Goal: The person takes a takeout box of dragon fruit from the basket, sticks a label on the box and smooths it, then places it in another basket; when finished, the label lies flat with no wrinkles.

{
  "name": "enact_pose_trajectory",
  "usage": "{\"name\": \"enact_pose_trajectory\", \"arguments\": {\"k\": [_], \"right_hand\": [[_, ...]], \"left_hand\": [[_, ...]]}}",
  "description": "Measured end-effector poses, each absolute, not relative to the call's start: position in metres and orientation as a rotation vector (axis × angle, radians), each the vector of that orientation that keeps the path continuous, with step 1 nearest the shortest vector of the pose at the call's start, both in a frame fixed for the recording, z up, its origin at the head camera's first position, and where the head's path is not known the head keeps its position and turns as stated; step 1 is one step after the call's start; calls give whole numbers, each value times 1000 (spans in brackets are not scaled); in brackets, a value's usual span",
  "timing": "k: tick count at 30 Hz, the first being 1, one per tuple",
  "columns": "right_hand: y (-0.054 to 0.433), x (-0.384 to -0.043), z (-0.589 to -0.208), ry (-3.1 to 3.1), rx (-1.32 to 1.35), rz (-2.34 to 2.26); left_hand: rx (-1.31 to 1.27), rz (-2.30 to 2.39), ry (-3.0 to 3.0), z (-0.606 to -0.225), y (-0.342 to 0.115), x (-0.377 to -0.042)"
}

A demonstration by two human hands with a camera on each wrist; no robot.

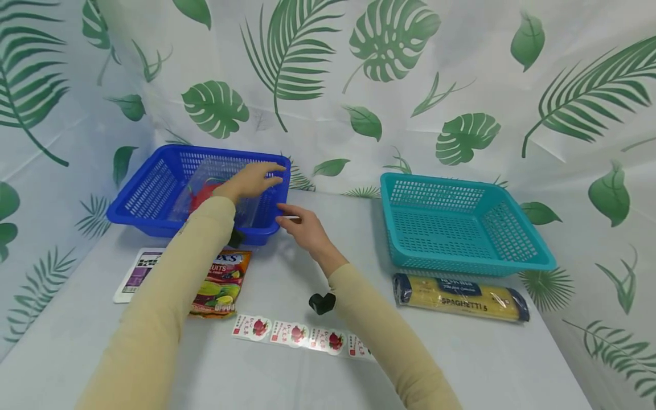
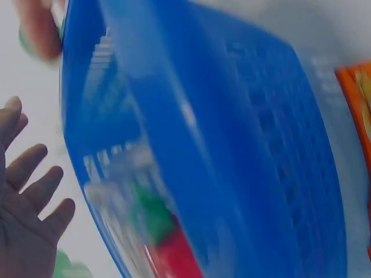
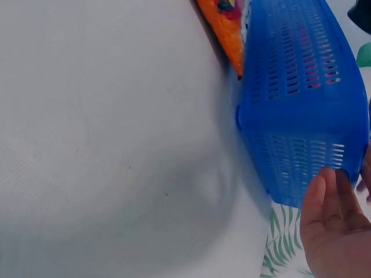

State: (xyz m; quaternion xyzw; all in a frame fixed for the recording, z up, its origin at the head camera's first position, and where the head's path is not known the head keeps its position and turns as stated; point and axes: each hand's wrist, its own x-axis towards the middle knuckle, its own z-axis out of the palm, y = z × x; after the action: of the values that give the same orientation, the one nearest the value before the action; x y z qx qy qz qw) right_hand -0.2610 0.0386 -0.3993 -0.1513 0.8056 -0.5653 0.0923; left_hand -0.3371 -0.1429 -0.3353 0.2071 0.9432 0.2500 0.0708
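Both left hand (image 1: 255,179) and right hand (image 1: 306,229) spread loosely at the blue basket's (image 1: 154,226) three-o'clock end. Uneven pushing could skew it.

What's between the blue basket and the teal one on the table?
In the head view, bare white tabletop lies between the blue basket and the teal basket, apart from the person's right hand beside the blue one.

Arms (image 1: 174,285) outstretched, left fingers (image 2: 43,190) spread, right fingers (image 3: 346,202) slightly bent
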Motion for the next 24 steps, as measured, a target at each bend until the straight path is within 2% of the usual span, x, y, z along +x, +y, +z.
{"name": "enact_pose_trajectory", "arguments": {"k": [7, 16, 20, 24], "right_hand": [[38, -261, -401, 2389, -370, -1669], [39, -265, -407, 2359, -330, -1728], [37, -264, -407, 2357, -328, -1718], [36, -263, -407, 2359, -329, -1723]], "left_hand": [[413, 870, 2911, -338, -203, -333], [29, 1058, 2826, -350, -273, -310], [-80, 1048, 2753, -354, -289, -302], [-70, 1059, 2722, -359, -292, -300]]}}
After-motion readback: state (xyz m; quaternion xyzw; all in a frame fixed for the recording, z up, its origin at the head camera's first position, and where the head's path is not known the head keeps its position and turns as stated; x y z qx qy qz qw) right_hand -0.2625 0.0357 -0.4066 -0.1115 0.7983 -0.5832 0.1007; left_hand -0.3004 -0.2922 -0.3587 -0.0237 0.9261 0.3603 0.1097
